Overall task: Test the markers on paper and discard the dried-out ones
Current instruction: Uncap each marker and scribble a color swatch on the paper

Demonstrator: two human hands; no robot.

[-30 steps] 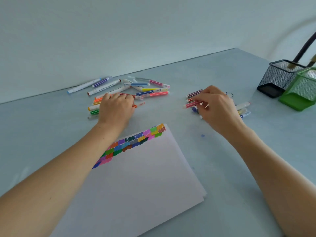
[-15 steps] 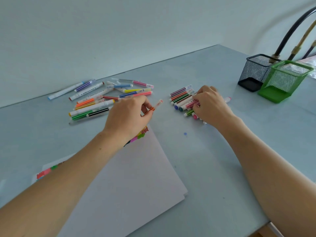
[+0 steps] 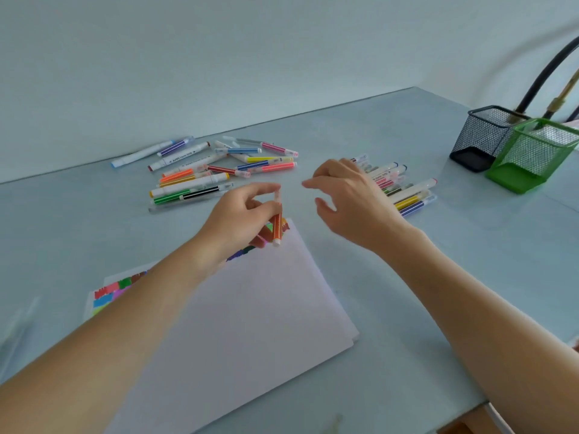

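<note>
Place: desk workspace, home or office, cannot tell which.
Surface: pale grey-blue desk [image 3: 438, 277] against a plain wall [image 3: 219, 57].
Stationery: black mesh pen cup [image 3: 479, 139] and green mesh pen cup [image 3: 529, 155] at the desk's far right corner.
Supplies: loose markers [image 3: 219, 170] and paper [image 3: 250, 324] mid-desk.

Small dark print on the sides of two white markers [image 3: 188, 155] in the left pile, too tiny and blurry to read; no other words, numbers or signs to read anywhere
</note>
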